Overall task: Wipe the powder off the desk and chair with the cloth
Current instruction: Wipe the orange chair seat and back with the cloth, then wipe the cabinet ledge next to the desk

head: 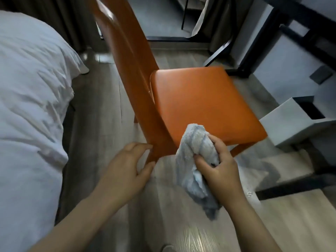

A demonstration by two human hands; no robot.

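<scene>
The pale blue terry cloth (194, 142) looks soft, limp and light. It is bunched in the right hand (220, 168), whose fingers curl round its middle, with the wad at the near edge of the glossy orange chair seat (200, 99) and the tail dangling. The seat looks smooth, probably slippery. The left hand (127, 166), fingers loosely spread, holds nothing.
</scene>
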